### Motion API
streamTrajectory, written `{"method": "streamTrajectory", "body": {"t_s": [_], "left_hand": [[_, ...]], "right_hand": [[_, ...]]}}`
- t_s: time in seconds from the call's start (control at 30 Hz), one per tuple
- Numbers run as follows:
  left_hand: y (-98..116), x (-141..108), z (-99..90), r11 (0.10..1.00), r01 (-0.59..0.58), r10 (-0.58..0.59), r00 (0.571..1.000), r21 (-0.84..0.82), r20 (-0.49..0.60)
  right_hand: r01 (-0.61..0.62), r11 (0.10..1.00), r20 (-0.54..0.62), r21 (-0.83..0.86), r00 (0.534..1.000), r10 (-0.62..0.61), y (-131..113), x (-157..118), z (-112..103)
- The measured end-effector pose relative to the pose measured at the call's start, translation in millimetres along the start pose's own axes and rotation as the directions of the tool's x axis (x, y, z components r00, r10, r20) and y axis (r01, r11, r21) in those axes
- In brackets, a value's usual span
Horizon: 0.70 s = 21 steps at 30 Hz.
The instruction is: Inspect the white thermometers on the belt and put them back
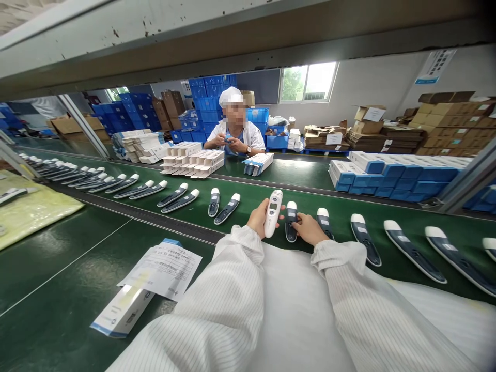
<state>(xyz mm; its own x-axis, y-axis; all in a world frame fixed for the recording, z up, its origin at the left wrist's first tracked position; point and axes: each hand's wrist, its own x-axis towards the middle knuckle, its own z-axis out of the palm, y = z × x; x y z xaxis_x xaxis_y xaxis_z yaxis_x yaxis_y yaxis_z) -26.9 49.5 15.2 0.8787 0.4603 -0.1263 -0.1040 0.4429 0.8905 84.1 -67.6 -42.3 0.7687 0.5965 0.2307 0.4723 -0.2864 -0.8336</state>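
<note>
Upright in my left hand (259, 218) is a white handheld thermometer (274, 213), its small grey screen and oval button facing me. The fingers wrap around it from behind. Just to the right, my right hand (309, 228) has its fingertips closed on the edge of a thermometer with a dark back (291, 221), which is at the green belt. Its white cap points away from me. Another dark-backed thermometer (324, 219) lies partly hidden behind my right hand.
More thermometers (366, 240) lie in a row along the green belt (256, 199), both sides. A paper sheet (166, 268) rests on a white-and-blue box (124, 310) at left. Across the belt, a person (235, 129) holds something blue among stacked boxes (395, 173). A shelf beam (248, 57) spans overhead.
</note>
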Motion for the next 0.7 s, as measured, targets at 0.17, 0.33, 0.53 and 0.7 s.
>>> {"method": "streamTrajectory", "body": {"t_s": [0.17, 0.33, 0.53, 0.7], "left_hand": [[-2.6, -2.9, 5.6, 0.999, 0.019, -0.020, 0.999, -0.035, -0.031], [-8.0, -1.7, 10.1, 0.997, -0.050, 0.047, 0.997, -0.055, -0.058], [-1.5, 3.2, -1.7, 0.855, -0.217, 0.285, 0.956, 0.472, -0.075], [14.5, 4.4, -38.6, 0.461, -0.008, 0.486, 0.839, 0.887, -0.246]], "right_hand": [[-0.052, 0.994, -0.104, -0.091, 0.994, 0.042, -12.9, -3.7, -7.9], [-0.054, 0.949, 0.063, 0.311, 0.997, 0.036, -48.4, -16.2, -9.7], [-0.201, 0.767, 0.240, 0.609, 0.969, 0.064, -51.1, -20.2, -7.9], [-0.206, 0.773, 0.238, 0.600, 0.968, 0.073, -41.9, -16.7, -7.9]]}}
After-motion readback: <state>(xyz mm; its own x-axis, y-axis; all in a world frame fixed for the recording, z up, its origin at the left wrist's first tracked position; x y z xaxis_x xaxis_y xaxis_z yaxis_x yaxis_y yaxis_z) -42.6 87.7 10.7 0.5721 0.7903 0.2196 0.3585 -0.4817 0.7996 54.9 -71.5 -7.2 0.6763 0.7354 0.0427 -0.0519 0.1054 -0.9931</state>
